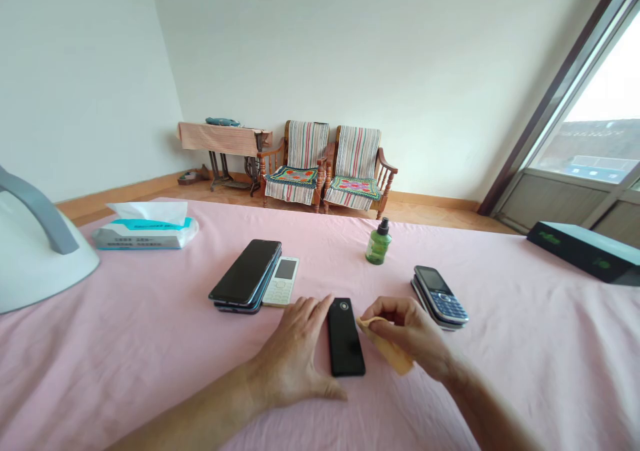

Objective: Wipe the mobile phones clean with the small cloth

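A black mobile phone (346,341) lies back side up on the pink cloth, its round camera lens at the far end. My left hand (297,354) rests beside its left edge, thumb and fingers spread apart, with the fingertips near the phone's top left corner. On the other side, my right hand (407,331) pinches a yellow cloth (393,352), which hangs down close to the phone's right edge. Left of my hands, a white keypad phone (283,281) lies next to a stack of smartphones (247,274). Stacked keypad phones (440,297) lie beyond my right hand.
A green spray bottle (379,243) stands behind the black phone. A tissue pack (145,233) and a white and grey object (35,251) are at the left; a black box (585,251) is at the right. Two chairs (353,164) stand by the wall past the table's far edge.
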The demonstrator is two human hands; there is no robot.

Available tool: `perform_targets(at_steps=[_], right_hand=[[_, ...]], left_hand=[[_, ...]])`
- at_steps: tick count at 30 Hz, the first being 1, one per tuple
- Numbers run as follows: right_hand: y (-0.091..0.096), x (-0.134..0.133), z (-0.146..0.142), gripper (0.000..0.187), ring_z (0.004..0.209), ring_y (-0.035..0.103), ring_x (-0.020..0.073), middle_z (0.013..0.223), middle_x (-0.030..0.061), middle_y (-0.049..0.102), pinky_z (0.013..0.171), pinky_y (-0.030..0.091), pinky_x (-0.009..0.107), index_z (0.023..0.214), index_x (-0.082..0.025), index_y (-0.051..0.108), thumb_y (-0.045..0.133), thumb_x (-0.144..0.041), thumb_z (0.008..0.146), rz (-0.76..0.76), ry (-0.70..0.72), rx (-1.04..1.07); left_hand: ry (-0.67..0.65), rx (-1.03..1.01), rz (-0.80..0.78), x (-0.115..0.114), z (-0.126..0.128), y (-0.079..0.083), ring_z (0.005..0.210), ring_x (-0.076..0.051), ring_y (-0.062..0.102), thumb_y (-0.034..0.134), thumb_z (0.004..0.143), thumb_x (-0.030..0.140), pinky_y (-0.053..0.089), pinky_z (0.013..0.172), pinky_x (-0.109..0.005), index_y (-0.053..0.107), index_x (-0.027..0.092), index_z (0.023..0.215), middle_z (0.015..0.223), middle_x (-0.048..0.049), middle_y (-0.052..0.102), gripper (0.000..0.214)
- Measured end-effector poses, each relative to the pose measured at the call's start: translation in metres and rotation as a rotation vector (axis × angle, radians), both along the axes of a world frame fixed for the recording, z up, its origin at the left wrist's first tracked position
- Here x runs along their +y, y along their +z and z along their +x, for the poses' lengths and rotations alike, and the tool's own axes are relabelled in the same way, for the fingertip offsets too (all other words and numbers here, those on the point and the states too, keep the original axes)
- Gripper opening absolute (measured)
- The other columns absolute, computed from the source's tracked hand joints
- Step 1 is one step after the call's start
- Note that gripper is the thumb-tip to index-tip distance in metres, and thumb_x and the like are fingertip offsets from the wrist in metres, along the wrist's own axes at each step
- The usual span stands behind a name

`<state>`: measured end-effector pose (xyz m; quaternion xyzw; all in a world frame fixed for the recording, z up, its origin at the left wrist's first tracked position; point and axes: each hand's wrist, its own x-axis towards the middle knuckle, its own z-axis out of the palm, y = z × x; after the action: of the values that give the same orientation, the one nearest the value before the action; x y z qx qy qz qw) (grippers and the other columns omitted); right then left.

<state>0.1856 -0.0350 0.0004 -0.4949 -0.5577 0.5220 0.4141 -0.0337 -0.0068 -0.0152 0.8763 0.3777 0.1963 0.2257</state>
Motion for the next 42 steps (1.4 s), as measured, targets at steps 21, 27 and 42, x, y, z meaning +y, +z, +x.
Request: perform_targets(at_steps=[21,27,42], right_hand=[[0.002,0.0,-0.017,0.027,0.071,0.06,0.0151,0.076,0.0036,0.068,0.065,0.044,0.024,0.076,-0.015,0.067,0.075,-0.039,0.068,-0.012,-0.111,0.367],[-0.006,0.009,-0.013,0.033,0.057,0.053,0.0117,0.066,0.0019,0.064,0.051,0.037,0.021,0.075,-0.013,0.069,0.075,-0.044,0.065,0.103,-0.352,0.149],[-0.022,0.02,-0.023,0.016,0.074,0.06,0.0184,0.079,0.0054,0.064,0.068,0.045,0.029,0.081,-0.018,0.073,0.065,-0.031,0.077,0.365,-0.385,-0.147]], left_hand=[[-0.002,-0.245,-0.032,-0.01,0.007,0.015,0.076,-0.018,0.056,0.068,0.065,0.015,0.047,0.069,-0.027,0.06,0.021,0.106,0.087,-0.0008,0.061,0.042],[0.071,-0.224,0.023,-0.012,0.006,0.009,0.059,-0.013,0.051,0.057,0.074,0.015,0.041,0.054,-0.023,0.062,0.017,0.083,0.068,0.0014,0.054,0.011],[0.037,-0.232,0.015,-0.013,0.008,0.008,0.059,-0.012,0.05,0.061,0.072,0.015,0.042,0.054,-0.021,0.061,0.018,0.079,0.07,0.0014,0.052,0.008]])
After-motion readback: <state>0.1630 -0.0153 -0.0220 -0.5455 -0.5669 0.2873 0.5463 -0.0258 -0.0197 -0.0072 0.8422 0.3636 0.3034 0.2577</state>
